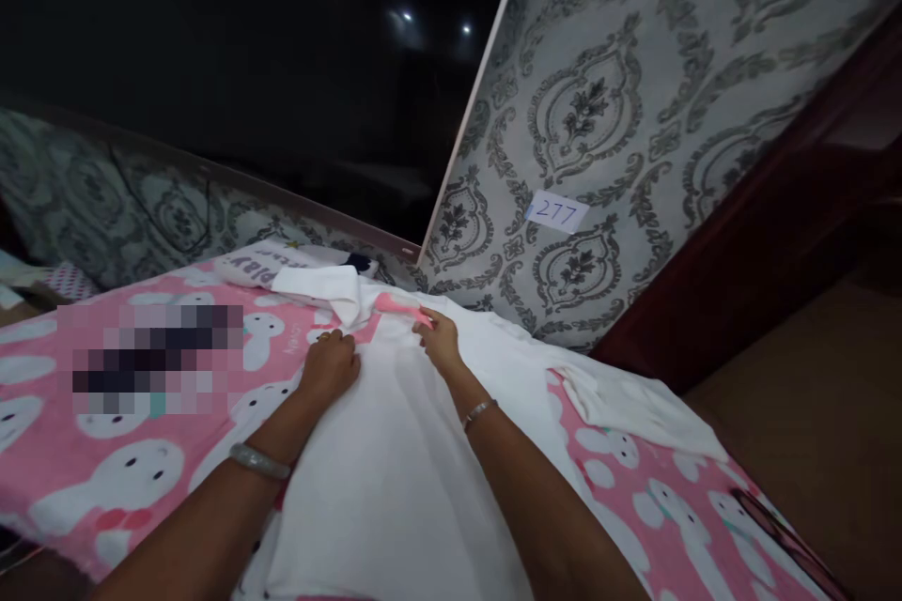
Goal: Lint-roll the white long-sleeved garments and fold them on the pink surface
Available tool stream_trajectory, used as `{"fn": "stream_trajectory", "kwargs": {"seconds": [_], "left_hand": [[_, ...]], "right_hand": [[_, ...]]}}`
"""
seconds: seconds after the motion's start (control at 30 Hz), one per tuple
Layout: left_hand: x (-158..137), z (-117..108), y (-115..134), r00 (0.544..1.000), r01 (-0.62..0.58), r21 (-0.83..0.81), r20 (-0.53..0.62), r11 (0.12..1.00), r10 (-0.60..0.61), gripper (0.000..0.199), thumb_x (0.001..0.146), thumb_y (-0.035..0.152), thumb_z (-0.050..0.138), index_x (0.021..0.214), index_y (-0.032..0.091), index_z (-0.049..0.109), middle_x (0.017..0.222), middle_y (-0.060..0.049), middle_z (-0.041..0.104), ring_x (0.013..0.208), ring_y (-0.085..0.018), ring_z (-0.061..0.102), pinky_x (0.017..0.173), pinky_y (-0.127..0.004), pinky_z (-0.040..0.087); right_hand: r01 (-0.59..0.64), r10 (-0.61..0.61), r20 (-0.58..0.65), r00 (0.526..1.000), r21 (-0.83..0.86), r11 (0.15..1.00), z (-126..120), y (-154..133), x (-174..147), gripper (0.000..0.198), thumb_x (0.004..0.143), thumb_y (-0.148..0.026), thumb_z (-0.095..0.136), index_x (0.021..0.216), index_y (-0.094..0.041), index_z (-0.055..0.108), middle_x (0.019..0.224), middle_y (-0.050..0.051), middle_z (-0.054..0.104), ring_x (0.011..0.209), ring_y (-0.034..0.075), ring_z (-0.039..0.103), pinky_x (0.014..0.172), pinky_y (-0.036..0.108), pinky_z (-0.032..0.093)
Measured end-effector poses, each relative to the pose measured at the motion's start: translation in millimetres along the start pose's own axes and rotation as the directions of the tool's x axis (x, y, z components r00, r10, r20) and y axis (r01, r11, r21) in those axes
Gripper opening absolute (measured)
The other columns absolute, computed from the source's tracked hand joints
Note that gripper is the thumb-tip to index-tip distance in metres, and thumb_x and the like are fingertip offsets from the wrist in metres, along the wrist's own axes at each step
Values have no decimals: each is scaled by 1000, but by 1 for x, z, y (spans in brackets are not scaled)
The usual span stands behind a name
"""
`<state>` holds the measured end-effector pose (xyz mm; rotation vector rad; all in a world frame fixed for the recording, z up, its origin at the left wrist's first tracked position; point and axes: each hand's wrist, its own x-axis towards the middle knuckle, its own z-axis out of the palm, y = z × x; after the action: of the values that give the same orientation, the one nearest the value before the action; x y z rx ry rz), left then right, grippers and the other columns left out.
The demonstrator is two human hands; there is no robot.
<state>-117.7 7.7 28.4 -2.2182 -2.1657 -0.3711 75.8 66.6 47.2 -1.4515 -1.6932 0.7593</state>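
A white long-sleeved shirt (395,470) lies spread on a pink blanket with white rabbit figures (141,479). One white sleeve (320,286) stretches toward the back left, another sleeve (641,408) to the right. My left hand (331,364) is closed at the shirt's left edge, its fingertips curled under and partly hidden. Level with it on the other side, my right hand (438,338) pinches the cloth beside a pink strip (403,307). Whether that strip belongs to the shirt or to the blanket, I cannot tell.
Behind the shirt lies a pale folded cloth with printed letters (246,265). A large dark screen (246,66) rises at the back, against patterned wallpaper (592,103) bearing a paper label "277" (556,211). Dark red wood trim (747,207) slants along the right.
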Motion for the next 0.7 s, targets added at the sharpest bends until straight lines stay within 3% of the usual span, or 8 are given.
{"fn": "stream_trajectory", "kwargs": {"seconds": [0.07, 0.17, 0.27, 0.33, 0.43, 0.53, 0.7], "left_hand": [[2, -1, 0, 1000, -21, 3, 1, 1000, 21, 33, 88, 24, 41, 101, 10, 69, 104, -19, 64, 105, -33, 59, 83, -42, 46], [4, -1, 2, 997, -79, -6, -10, 997, 79, 35, 89, 25, 40, 105, 10, 68, 107, -19, 64, 106, -33, 59, 88, -42, 46], [1, 0, 12, 981, -191, -22, -40, 981, 190, 35, 90, 22, 38, 107, 12, 68, 110, -16, 64, 107, -30, 59, 94, -41, 45], [-3, 1, 24, 957, -289, -27, -23, 957, 288, 36, 89, 17, 37, 109, 14, 67, 112, -15, 65, 107, -28, 60, 95, -40, 45], [-2, 3, 50, 896, -442, -6, 55, 897, 442, 38, 88, 13, 38, 116, 16, 64, 120, -14, 63, 105, -26, 61, 92, -40, 47], [13, 5, 84, 813, -579, 40, 96, 814, 574, 38, 87, 12, 41, 119, 17, 61, 123, -14, 61, 106, -27, 60, 93, -42, 46], [56, 20, 140, 728, -684, 53, 125, 728, 675, 34, 87, 12, 44, 116, 17, 61, 124, -15, 60, 113, -29, 56, 96, -46, 44]], "right_hand": [[-88, 102, -61, 993, 200, 976, -30, 14, -26, 58, 80, -33, 59, 135, -13, 57, 93, 9, 74, 51, 9, 53, 46, 22, 42], [-142, 223, -113, 968, 484, 863, -88, 40, -79, 67, 68, -38, 69, 129, -11, 60, 83, 6, 72, 46, 7, 44, 41, 20, 33], [-140, 301, -211, 930, 556, 820, -140, 68, -130, 74, 62, -40, 75, 129, -12, 59, 82, 5, 72, 47, 7, 43, 42, 21, 31], [-123, 346, -279, 896, 592, 797, -162, 87, -155, 76, 62, -41, 77, 131, -14, 58, 84, 5, 72, 48, 7, 44, 43, 21, 32], [-50, 393, -389, 833, 654, 755, -173, 114, -176, 74, 62, -42, 79, 130, -18, 60, 81, 2, 71, 48, 7, 44, 44, 21, 32], [30, 439, -479, 760, 701, 713, -169, 133, -181, 74, 59, -45, 81, 126, -19, 64, 77, 1, 71, 47, 6, 44, 43, 19, 30], [48, 470, -523, 711, 703, 710, -165, 140, -180, 74, 58, -46, 83, 124, -18, 66, 77, 2, 72, 47, 6, 46, 42, 19, 30]]}}
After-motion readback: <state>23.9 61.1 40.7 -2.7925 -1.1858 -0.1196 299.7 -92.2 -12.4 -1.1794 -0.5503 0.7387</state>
